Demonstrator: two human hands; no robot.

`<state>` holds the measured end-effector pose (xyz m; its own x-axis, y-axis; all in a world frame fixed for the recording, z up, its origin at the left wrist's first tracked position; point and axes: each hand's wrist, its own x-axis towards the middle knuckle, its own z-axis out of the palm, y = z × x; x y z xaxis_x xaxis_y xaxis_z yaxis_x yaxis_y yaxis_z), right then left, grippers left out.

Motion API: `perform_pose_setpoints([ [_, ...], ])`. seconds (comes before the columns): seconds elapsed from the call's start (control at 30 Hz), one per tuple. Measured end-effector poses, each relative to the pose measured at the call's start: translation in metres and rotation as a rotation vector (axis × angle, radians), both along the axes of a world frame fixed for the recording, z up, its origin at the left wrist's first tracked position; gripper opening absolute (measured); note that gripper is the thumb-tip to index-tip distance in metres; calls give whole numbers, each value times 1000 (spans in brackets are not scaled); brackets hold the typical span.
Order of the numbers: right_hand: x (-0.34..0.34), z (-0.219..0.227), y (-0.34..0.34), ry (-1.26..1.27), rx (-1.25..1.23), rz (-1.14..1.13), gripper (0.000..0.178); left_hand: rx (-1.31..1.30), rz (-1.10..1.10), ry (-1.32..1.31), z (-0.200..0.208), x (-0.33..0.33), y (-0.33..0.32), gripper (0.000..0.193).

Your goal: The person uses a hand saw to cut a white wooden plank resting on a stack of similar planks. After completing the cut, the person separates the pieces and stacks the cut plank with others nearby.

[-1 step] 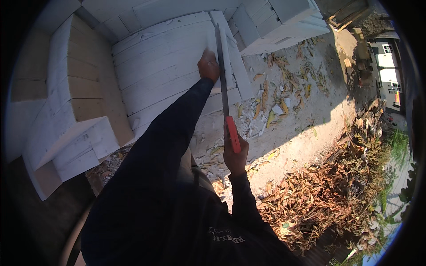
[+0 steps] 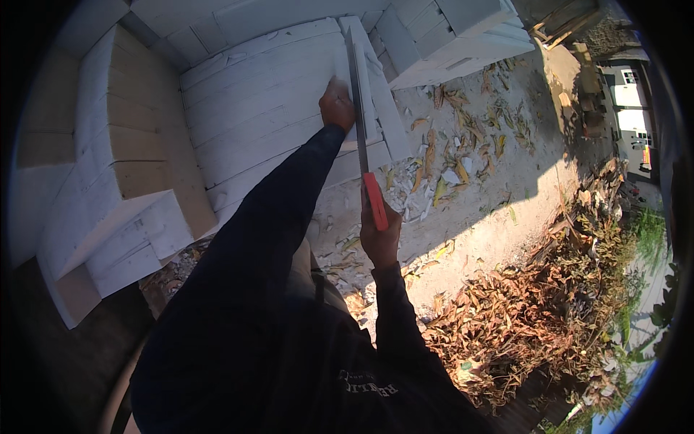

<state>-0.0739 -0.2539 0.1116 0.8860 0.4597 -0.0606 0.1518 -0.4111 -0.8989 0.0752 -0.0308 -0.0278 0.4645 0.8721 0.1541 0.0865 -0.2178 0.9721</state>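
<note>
My right hand [image 2: 381,235] is wrapped round the red handle of a handsaw [image 2: 358,101]. The saw's long narrow blade points away from me and lies along a white block [image 2: 387,119] at the right side of the pale block surface. Just left of the blade, my left hand [image 2: 337,108] rests on a white block surface. A pale smear covers its fingertips, so I cannot make out how the fingers lie.
Stacked white blocks rise on the left [image 2: 137,145] and at the back right [image 2: 448,36]. White chips and yellowed leaves [image 2: 463,166] are strewn over the ground. A heap of dry brown leaves [image 2: 506,318] lies at the lower right.
My right hand and the handsaw have moved forward, away from me, and slightly left. My left hand has stayed in nearly the same place beside the blade.
</note>
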Motion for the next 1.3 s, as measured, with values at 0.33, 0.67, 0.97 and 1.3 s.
perform_pose_setpoints([
  [0.33,-89,-25,-81,-259,-72,19,55,78,-14,67,3,-1,5,50],
  [0.67,-79,-30,-57,-115,-19,-60,56,27,-29,101,2,3,6,53],
  [0.97,-21,-38,-18,31,2,-50,59,209,3,36,3,8,10,47],
  [1.3,-61,-23,-42,85,-133,-93,71,-155,-154,19,-4,2,14,46],
])
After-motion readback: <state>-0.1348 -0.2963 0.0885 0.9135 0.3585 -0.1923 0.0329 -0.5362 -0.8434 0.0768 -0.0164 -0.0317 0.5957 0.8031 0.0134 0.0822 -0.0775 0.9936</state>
